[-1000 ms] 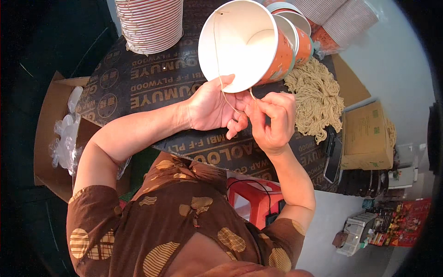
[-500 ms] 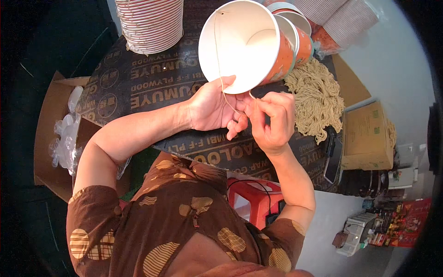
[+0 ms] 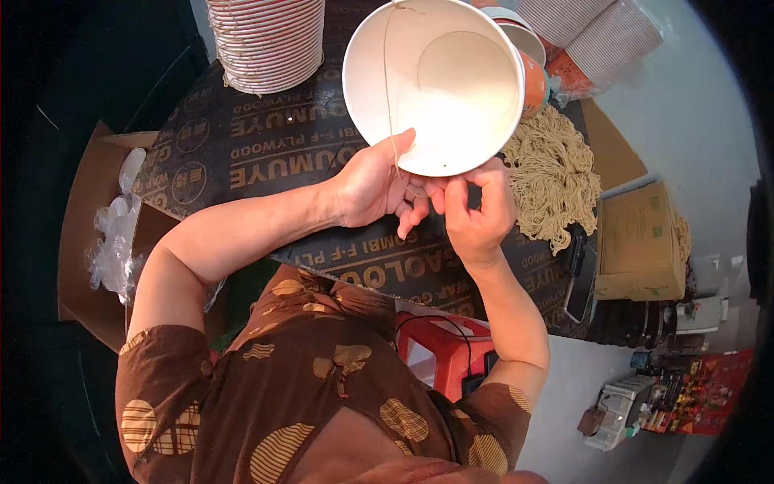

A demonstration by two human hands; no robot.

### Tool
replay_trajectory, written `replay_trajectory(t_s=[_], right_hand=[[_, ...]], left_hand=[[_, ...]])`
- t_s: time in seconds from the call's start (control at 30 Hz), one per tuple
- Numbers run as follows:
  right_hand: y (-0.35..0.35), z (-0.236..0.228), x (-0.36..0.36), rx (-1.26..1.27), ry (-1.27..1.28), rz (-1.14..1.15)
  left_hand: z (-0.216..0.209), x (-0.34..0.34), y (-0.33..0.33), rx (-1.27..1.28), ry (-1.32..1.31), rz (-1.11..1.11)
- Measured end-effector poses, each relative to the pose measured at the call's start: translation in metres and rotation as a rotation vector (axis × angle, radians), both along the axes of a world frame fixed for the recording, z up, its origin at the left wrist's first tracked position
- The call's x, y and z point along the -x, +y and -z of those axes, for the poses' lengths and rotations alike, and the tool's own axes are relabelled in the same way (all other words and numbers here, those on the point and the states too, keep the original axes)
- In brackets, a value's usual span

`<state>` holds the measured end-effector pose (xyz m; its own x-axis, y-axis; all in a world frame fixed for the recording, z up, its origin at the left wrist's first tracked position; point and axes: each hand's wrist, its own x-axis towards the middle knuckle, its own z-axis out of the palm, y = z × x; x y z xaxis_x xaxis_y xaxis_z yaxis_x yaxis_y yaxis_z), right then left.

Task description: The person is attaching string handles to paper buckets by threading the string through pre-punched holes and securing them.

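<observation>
Paper cup (image 3: 435, 81) rim pinched by left hand (image 3: 379, 189) and right hand (image 3: 476, 214) fingers, fingertips partly hidden behind it.

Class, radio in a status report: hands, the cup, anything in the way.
Left hand and right hand both pinching the rim of the white paper cup. String strung across the cup mouth. Nothing blocking.

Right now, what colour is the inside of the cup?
White inside the cup; the head view shows it best.
</observation>
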<state>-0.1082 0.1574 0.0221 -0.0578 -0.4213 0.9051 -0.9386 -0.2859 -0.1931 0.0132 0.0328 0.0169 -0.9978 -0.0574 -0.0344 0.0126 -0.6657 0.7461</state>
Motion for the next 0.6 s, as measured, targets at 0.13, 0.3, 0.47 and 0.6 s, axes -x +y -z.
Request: replay_trajectory(t_s=[0.13,0.3,0.47,0.6], right_hand=[[0.003,0.001,-0.012,-0.142,-0.389,-0.053],[0.0,0.002,-0.016,-0.198,-0.839,-0.251],[0.002,0.016,-0.004,-0.282,-1.029,-0.299],[0.001,0.019,0.002,-0.302,-1.186,-0.393]], left_hand=[[-0.001,0.001,0.001,0.111,-0.007,-0.076],[0.006,0.001,0.0,0.149,-0.01,-0.135],[0.011,0.002,0.001,0.305,0.01,-0.275],[0.015,0.003,0.002,0.439,0.005,-0.397]])
